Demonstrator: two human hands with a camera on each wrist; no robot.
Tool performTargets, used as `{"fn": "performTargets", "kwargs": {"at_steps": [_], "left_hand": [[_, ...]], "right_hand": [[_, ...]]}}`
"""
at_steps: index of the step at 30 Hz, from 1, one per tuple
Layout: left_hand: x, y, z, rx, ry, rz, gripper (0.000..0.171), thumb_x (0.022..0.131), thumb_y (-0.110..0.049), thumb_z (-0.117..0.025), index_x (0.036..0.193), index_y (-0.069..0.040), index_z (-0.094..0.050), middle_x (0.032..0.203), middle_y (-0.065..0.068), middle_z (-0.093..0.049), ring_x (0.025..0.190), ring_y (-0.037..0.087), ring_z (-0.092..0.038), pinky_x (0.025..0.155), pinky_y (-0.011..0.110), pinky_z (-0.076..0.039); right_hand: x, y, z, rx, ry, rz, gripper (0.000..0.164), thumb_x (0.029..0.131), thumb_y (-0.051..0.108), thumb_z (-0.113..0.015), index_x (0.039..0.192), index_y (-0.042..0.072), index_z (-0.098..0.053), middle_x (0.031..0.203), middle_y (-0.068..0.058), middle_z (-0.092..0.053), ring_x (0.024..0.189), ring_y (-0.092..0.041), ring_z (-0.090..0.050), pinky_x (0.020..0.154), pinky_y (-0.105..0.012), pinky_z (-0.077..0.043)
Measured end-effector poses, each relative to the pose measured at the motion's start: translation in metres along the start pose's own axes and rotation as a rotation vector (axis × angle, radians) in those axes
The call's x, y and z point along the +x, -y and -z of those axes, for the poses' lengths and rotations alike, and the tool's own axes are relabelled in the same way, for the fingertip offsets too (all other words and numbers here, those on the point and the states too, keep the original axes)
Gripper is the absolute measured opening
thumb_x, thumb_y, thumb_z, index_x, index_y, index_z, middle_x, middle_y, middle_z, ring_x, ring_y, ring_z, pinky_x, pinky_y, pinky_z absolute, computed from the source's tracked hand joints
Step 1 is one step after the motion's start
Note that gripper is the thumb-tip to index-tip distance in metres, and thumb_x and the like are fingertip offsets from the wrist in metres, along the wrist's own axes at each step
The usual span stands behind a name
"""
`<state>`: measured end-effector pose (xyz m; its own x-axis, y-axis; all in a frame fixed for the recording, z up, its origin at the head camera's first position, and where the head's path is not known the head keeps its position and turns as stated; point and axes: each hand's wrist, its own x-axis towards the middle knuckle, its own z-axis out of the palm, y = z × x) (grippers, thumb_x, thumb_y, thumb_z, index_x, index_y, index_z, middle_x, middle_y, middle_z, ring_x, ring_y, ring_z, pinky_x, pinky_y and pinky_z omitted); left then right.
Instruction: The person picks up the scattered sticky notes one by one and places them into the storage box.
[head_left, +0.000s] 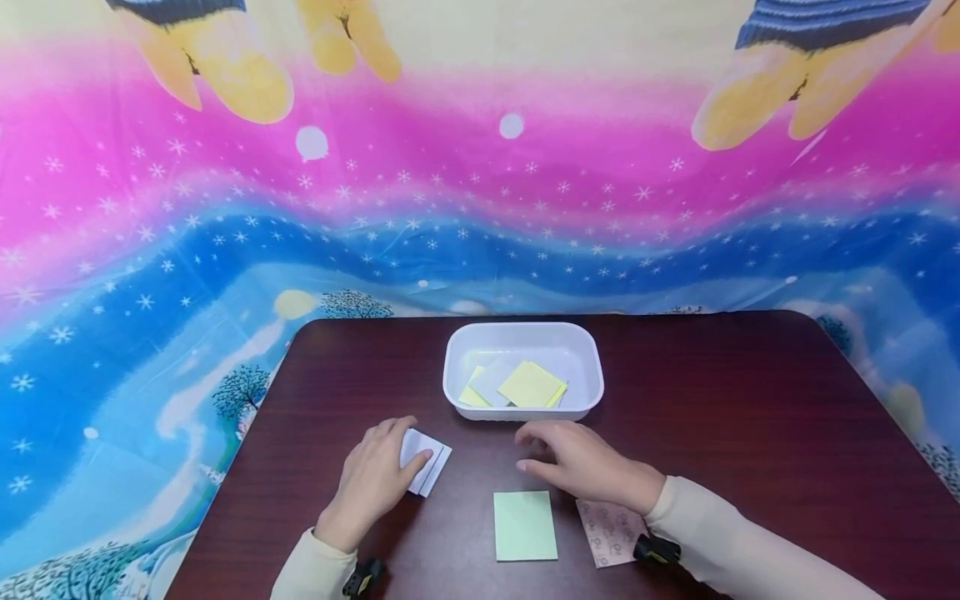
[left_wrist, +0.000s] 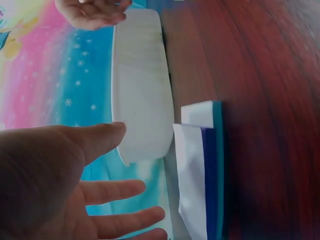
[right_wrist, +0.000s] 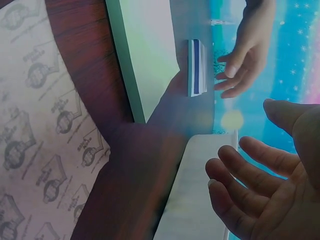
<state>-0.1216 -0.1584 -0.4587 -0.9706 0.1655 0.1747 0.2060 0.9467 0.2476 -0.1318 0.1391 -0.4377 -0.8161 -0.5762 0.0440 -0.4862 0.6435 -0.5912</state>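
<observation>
My left hand (head_left: 375, 475) hovers just over a small stack of white paper (head_left: 426, 463) on the table. In the left wrist view its fingers are spread and hold nothing, and the white stack (left_wrist: 192, 170) shows dark blue and teal layers on its side. My right hand (head_left: 588, 462) is in front of the white plastic tub (head_left: 522, 413), its fingers loosely bent around nothing. Below it lies a light green pad of sticky notes (head_left: 525, 525). A pinkish-brown printed sheet (head_left: 611, 533) is partly hidden under my right forearm.
Inside the tub lie several yellow notes (head_left: 528, 383) and a whitish note (head_left: 491, 382). The dark red-brown table (head_left: 712, 400) has rounded far corners. Behind it hangs a colourful cloth backdrop (head_left: 480, 183). A black band (head_left: 657, 549) sits at my right wrist.
</observation>
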Motion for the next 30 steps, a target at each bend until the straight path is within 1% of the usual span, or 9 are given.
{"fn": "performTargets", "kwargs": {"at_steps": [4,10,15,20,23,27,30], "left_hand": [[-0.002,0.004,-0.002,0.027,0.025,0.012,0.062,0.078,-0.048,-0.067,0.125,-0.008,-0.058,0.116,0.015,-0.062,0.102,0.031,-0.059,0.079,0.046,-0.048],[-0.003,0.007,-0.006,0.048,0.086,0.034,0.07,0.073,-0.051,-0.069,0.127,-0.008,-0.057,0.113,0.016,-0.061,0.096,0.03,-0.059,0.073,0.045,-0.049],[-0.004,0.008,-0.01,0.067,0.123,0.031,0.076,0.069,-0.053,-0.072,0.129,-0.009,-0.055,0.113,0.016,-0.06,0.094,0.03,-0.058,0.07,0.044,-0.048],[-0.004,0.009,-0.013,0.075,0.106,0.015,0.078,0.066,-0.051,-0.075,0.128,-0.009,-0.055,0.11,0.016,-0.06,0.089,0.029,-0.058,0.066,0.043,-0.048],[-0.004,0.009,-0.014,0.071,0.092,0.008,0.077,0.065,-0.049,-0.077,0.128,-0.009,-0.055,0.108,0.016,-0.06,0.087,0.029,-0.057,0.065,0.042,-0.048],[-0.004,0.008,-0.014,0.07,0.086,0.006,0.076,0.066,-0.047,-0.076,0.128,-0.007,-0.055,0.109,0.017,-0.06,0.088,0.029,-0.057,0.065,0.042,-0.049],[-0.004,0.008,-0.013,0.074,0.089,0.008,0.076,0.067,-0.046,-0.076,0.128,-0.007,-0.055,0.109,0.017,-0.06,0.09,0.03,-0.058,0.066,0.043,-0.049]], "right_hand": [[0.002,0.002,0.0,0.0,0.007,0.005,0.038,0.088,0.041,-0.059,0.115,0.014,-0.063,0.104,0.003,-0.066,0.088,-0.007,-0.061,0.074,-0.029,-0.05],[0.004,0.003,-0.001,-0.012,0.007,0.018,0.04,0.088,0.043,-0.058,0.114,0.014,-0.064,0.104,0.003,-0.066,0.088,-0.007,-0.061,0.074,-0.03,-0.05],[0.004,0.003,-0.001,-0.014,0.013,0.027,0.041,0.089,0.046,-0.056,0.114,0.013,-0.063,0.105,0.002,-0.066,0.089,-0.008,-0.061,0.075,-0.03,-0.05],[0.004,0.003,-0.001,-0.013,0.015,0.027,0.041,0.089,0.045,-0.056,0.114,0.013,-0.063,0.104,0.002,-0.066,0.089,-0.008,-0.062,0.075,-0.03,-0.05],[0.004,0.003,-0.001,-0.014,0.016,0.026,0.038,0.089,0.042,-0.058,0.114,0.013,-0.063,0.104,0.002,-0.067,0.089,-0.007,-0.061,0.075,-0.03,-0.05],[0.004,0.004,-0.001,-0.01,0.023,0.021,0.037,0.089,0.039,-0.059,0.114,0.013,-0.063,0.104,0.002,-0.067,0.089,-0.006,-0.061,0.075,-0.03,-0.05],[0.004,0.005,0.001,-0.003,0.03,0.019,0.038,0.089,0.04,-0.058,0.115,0.013,-0.063,0.105,0.002,-0.066,0.089,-0.007,-0.061,0.075,-0.03,-0.05]]}}
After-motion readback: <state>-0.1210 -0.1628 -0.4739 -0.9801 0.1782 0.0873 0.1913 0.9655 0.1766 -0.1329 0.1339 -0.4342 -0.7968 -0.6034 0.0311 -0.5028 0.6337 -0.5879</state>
